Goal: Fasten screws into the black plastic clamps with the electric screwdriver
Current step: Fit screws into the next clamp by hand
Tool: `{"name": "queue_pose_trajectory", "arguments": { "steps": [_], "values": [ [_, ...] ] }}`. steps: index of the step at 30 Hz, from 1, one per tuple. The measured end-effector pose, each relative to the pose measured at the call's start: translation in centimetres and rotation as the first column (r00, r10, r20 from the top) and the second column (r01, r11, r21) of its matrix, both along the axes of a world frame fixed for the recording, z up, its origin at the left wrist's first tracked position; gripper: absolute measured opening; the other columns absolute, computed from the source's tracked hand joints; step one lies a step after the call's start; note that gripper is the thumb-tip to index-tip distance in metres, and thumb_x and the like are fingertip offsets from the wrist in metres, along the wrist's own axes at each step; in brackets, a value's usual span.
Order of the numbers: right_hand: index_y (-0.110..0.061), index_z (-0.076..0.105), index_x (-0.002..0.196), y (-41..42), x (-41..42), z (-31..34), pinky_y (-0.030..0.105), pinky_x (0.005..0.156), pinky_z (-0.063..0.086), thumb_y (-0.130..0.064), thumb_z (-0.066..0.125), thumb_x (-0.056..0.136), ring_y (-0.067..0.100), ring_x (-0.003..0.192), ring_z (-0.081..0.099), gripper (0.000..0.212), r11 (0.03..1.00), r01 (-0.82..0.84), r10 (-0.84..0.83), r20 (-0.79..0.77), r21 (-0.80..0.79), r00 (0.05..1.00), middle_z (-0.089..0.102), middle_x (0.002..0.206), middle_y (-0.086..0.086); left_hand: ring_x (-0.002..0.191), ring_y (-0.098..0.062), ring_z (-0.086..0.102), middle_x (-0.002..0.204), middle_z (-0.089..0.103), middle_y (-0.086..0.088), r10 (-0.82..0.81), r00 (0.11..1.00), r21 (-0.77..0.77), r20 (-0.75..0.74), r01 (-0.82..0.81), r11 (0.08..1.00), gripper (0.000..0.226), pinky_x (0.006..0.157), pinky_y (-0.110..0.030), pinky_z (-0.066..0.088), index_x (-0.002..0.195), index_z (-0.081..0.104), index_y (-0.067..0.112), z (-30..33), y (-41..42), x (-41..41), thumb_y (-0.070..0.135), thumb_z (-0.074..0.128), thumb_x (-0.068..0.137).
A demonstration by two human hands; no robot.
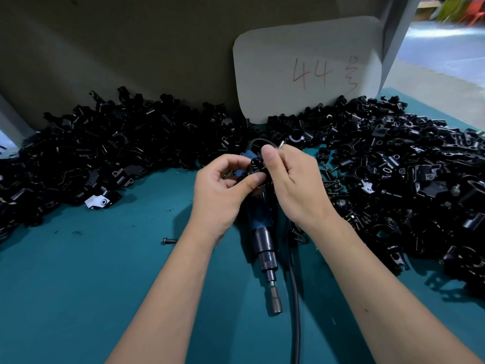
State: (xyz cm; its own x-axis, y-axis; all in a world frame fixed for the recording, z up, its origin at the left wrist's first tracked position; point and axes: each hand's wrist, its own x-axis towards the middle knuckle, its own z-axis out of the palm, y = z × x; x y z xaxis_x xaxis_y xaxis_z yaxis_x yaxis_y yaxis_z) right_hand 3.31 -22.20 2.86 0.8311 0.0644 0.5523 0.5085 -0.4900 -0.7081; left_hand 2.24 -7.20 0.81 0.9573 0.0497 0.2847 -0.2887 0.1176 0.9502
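Observation:
A small black plastic clamp [256, 166] is held between both hands above the teal table. My left hand [223, 190] pinches it from the left with thumb and curled fingers. My right hand [294, 179] pinches it from the right, and a silver screw tip [281, 145] sticks out above its fingers. The blue and black electric screwdriver [263, 232] lies flat on the table under my hands, with its metal bit socket [275, 300] pointing toward me. Neither hand touches it.
Large heaps of black clamps lie on the left [99, 143] and on the right [409, 174]. Loose screws [333, 182] are scattered right of my hands, and one screw [169, 240] lies alone at left. The black cable [295, 298] runs toward me. A card marked 44 [307, 69] leans at the back.

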Motion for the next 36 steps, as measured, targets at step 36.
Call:
{"name": "queue_pose_trajectory", "arguments": {
  "steps": [36],
  "values": [
    [-0.021,0.048,0.071,1.0,-0.2,-0.7,0.037,0.058,0.04,-0.074,0.034,0.1,0.021,0.061,0.055,0.062,0.955,0.194,-0.25,-0.256,-0.226,0.934,0.056,0.063,-0.006,0.072,-0.018,0.072,0.088,0.076,-0.005,-0.034,0.977,-0.37,-0.209,-0.047,0.928,0.006,0.066,-0.021,0.056,0.091,0.073,0.012,1.2,0.7,-0.5,0.017,0.07,0.094]
  ]
}}
